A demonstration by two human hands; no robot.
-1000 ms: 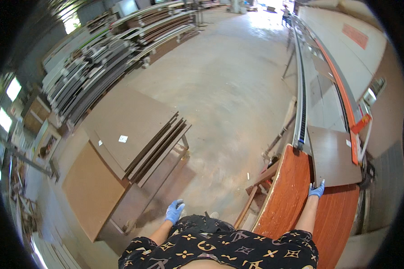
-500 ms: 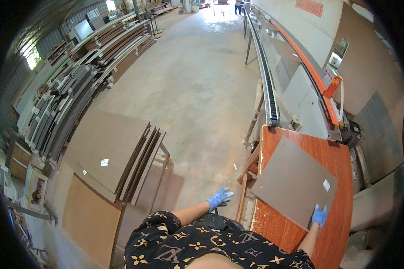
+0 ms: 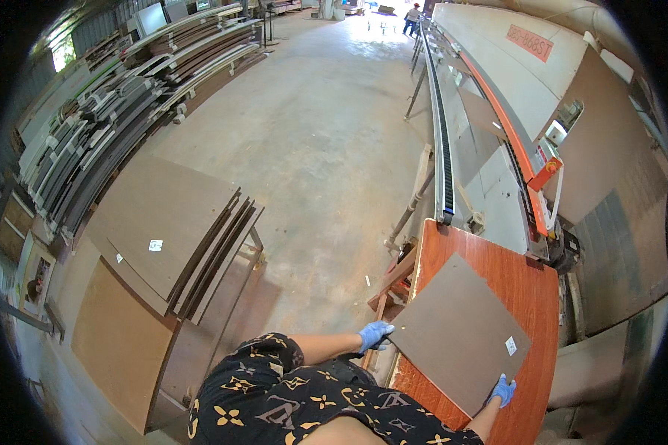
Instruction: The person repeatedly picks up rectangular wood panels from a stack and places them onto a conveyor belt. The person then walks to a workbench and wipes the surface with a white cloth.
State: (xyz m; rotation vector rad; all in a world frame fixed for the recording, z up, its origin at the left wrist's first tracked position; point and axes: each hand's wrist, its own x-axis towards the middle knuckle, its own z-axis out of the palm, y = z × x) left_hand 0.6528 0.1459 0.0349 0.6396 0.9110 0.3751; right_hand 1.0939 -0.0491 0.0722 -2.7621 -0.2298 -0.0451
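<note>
My left hand (image 3: 376, 335) pinches the left corner of the brown panel (image 3: 453, 319), which juts just past the table's edge; that overhang probably gives my fingers room to get around it. My right hand (image 3: 503, 391) is at the lower right edge, thumb toward the face, but its other fingers are partly hidden, so I cannot tell whether they pinch or merely press. Holding opposite sides likely lets me balance and steer the sheet. It lies face-up and askew over the table (image 3: 523, 278), its white label (image 3: 511, 345) facing up; whether it rests fully flat, I cannot tell. The tabletop is glossy red-brown wood grain, worn pale along its left rim, and meets the near end of the long machine with its black belt (image 3: 439, 126) and orange beam (image 3: 501, 122). To my left, a stack (image 3: 167, 200) of similar sheets sits beside a tan board (image 3: 122, 334). Beyond the dusty concrete floor (image 3: 326, 141) are piled strips (image 3: 119, 137), and a co-worker (image 3: 412, 20) stands far off.
</note>
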